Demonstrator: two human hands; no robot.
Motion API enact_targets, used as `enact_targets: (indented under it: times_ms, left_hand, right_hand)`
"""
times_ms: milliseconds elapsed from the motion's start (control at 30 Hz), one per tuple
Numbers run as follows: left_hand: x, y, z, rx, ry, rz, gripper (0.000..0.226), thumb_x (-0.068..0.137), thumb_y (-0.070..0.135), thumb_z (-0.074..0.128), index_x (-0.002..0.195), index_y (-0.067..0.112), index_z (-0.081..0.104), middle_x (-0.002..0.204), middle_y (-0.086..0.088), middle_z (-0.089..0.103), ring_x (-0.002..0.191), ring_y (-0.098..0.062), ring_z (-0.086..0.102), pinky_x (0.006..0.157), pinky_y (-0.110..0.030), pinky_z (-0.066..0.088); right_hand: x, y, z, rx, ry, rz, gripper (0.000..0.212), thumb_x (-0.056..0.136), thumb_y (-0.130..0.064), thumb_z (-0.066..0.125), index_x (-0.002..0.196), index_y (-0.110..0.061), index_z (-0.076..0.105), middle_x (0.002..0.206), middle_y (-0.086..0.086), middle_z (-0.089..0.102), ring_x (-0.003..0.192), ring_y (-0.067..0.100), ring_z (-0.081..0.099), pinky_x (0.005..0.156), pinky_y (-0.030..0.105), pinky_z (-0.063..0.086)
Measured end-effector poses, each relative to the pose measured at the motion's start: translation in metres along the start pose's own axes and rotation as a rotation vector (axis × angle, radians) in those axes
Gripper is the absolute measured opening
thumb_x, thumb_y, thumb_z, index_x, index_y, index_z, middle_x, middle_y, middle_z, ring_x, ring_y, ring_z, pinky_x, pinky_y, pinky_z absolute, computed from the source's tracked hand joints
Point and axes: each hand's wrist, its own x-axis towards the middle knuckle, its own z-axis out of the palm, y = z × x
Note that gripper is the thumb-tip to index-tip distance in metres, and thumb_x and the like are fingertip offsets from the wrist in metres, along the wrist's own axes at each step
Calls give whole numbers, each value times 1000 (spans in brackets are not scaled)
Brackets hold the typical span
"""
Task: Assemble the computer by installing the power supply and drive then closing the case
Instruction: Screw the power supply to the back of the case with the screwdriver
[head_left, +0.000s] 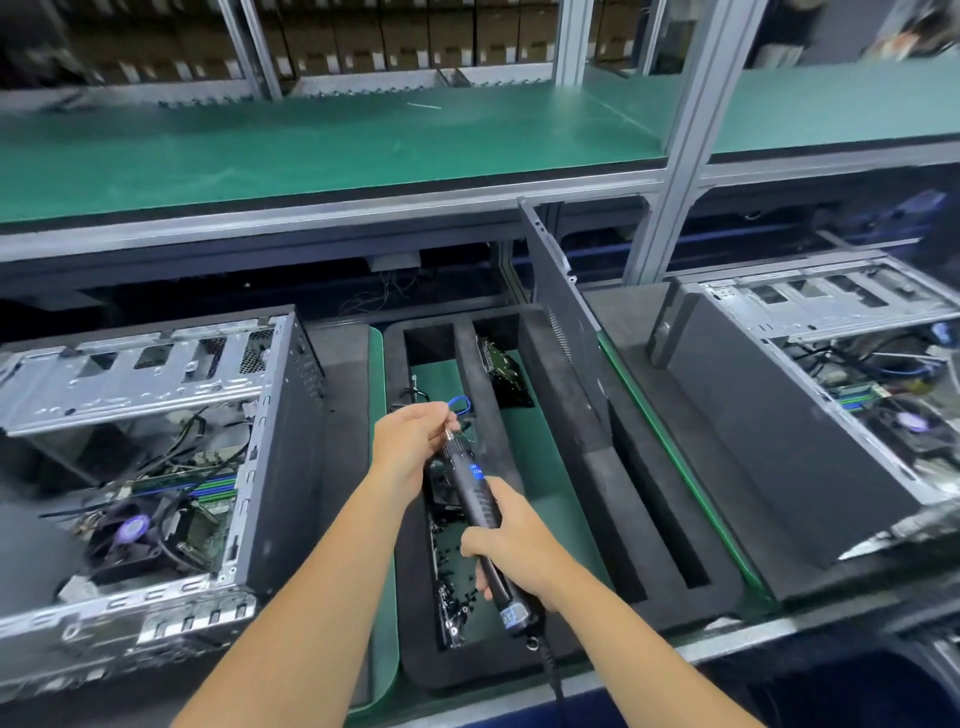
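The right hand (511, 543) grips a black corded electric screwdriver (480, 512) around its barrel, while the left hand (415, 441) pinches its metal tip, both above a black foam tray (566, 467). An open grey computer case (156, 467) lies left; a grey side panel (563, 322) leans beyond.

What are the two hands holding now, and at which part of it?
Both hold one electric screwdriver. The right hand grips its black body near the cable end; the left hand pinches its front tip, where the bit sits.
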Motion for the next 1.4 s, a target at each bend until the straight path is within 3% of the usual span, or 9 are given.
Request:
enact_targets:
  times_ms: [133, 400, 433, 500, 600, 767, 1167, 1333, 1400]
  left_hand:
    - [4, 5, -5, -172, 69, -31, 5, 83, -4, 61, 85, -4, 66, 69, -10, 70, 62, -15, 68, 59, -20, 54]
    - [1, -4, -2, -28, -26, -35, 8, 81, -4, 64, 80, 2, 70, 72, -6, 70, 58, -12, 64, 57, -20, 53]
    - [1, -10, -2, 117, -2, 3, 11, 81, -3, 64, 76, 5, 70, 72, -3, 70, 59, -10, 63, 57, -19, 52]
    - [-1, -26, -6, 699, -51, 177, 21, 79, -1, 59, 67, 14, 69, 70, 5, 68, 63, -7, 61, 62, -16, 49]
    - [-10, -53, -8, 1483, -417, 268, 10, 79, 7, 57, 78, 14, 65, 88, -7, 69, 84, -26, 65, 73, -31, 49]
    - [-14, -89, -6, 2021, -606, 367, 27, 87, 17, 52, 114, 13, 57, 116, -10, 62, 105, -30, 62, 85, -36, 45]
    - [-20, -106, -3, 2170, -626, 372, 24, 92, 6, 44, 105, 14, 62, 109, -2, 68, 101, -25, 65, 77, -31, 46]
    - [-29, -115, 1, 2165, -794, 302, 32, 91, 8, 52, 123, 9, 52, 122, -6, 59, 112, -28, 59, 87, -35, 46]
    - [-33, -121, 1, 2184, -776, 255, 36, 93, 10, 53, 129, 8, 49, 127, -6, 58, 117, -27, 57, 92, -35, 45]
  right_hand:
    - [0, -5, 0, 21, 24, -24, 45, 73, -13, 61, 99, -49, 51, 72, 0, 58, 50, 27, 55, 50, 35, 53]
    - [1, 0, -6, -22, 51, 24, 44, 73, -15, 62, 108, -39, 50, 84, 7, 59, 51, 25, 59, 49, 33, 52]
    - [2, 1, -8, -26, 63, 32, 42, 74, -14, 62, 108, -37, 50, 90, 11, 59, 51, 25, 59, 49, 33, 53]
    - [4, 3, -10, -30, 97, 54, 40, 75, -11, 61, 109, -30, 50, 96, 17, 58, 49, 24, 58, 49, 35, 54]
    - [8, 7, -11, -5, 134, 84, 41, 76, -6, 60, 115, -17, 48, 90, 15, 56, 46, 26, 54, 47, 35, 51]
    - [12, 15, -11, -2, 131, 115, 38, 76, -3, 60, 111, -15, 48, 79, 8, 53, 44, 25, 52, 45, 32, 48]
    - [22, 26, -17, 48, 149, 156, 38, 73, -2, 60, 108, -12, 46, 77, 10, 51, 44, 25, 50, 43, 30, 46]
    - [28, 26, -18, 59, 139, 157, 42, 73, -2, 59, 111, -15, 46, 71, 11, 54, 42, 24, 52, 43, 30, 46]
    - [29, 25, -17, 57, 139, 152, 41, 74, -2, 58, 111, -15, 46, 68, 10, 54, 42, 24, 52, 44, 30, 46]
